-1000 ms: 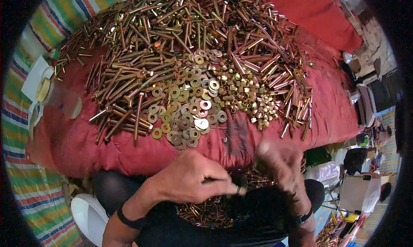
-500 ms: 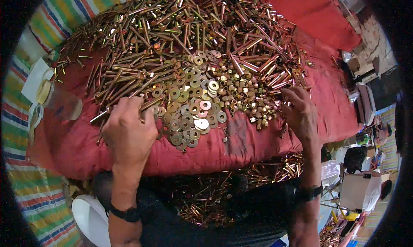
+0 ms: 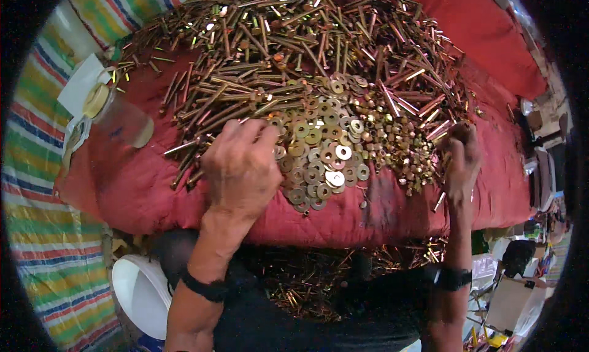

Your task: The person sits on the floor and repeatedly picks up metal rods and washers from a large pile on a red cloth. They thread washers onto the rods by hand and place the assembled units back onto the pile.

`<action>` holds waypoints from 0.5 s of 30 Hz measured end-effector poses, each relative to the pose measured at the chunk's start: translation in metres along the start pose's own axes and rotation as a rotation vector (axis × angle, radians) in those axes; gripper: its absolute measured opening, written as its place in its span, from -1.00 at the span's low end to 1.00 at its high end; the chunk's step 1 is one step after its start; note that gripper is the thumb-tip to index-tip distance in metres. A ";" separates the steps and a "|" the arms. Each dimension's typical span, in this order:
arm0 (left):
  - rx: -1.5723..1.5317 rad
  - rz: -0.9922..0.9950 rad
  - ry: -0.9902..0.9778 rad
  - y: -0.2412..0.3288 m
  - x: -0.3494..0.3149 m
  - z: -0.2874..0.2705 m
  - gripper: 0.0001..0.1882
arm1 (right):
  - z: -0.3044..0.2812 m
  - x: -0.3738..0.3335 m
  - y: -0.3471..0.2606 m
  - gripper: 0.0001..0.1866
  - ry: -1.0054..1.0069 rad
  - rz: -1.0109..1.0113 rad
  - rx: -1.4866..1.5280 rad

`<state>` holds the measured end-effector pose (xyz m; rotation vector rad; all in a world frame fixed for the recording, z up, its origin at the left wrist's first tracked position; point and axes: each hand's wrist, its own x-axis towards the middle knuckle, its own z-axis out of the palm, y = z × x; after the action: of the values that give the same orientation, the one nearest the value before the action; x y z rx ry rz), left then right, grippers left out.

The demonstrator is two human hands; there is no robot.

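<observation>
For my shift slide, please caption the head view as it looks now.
Left hand beside washers, right hand near small brassy fittings, with bolts heaped beyond on red cloth.

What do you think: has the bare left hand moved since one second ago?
Yes: the bare left hand has moved forward and leftward, relative to the flat, round, yellowish metal washers.

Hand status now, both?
Left hand: fingers curled by the bolts; grip can't be told.
Right hand: fingers curled by the metal rods; can't tell if holding anything.
</observation>
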<state>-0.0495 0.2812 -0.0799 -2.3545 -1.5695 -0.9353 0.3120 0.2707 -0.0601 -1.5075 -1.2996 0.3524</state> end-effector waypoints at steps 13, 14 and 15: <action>0.121 0.017 0.000 0.000 0.004 0.010 -0.83 | 0.073 -0.087 -0.041 -0.69 -0.642 -0.316 -0.324; 0.079 -0.018 -0.004 0.002 0.006 0.007 -0.83 | 0.074 -0.085 -0.040 -0.69 -0.654 -0.313 -0.322; -0.017 -0.020 0.067 0.004 0.008 0.004 -0.83 | 0.074 -0.084 -0.040 -0.68 -0.642 -0.339 -0.307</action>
<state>-0.0425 0.2881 -0.0779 -2.2974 -1.5686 -1.0249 0.2039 0.2308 -0.0890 -1.4336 -2.1662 0.4488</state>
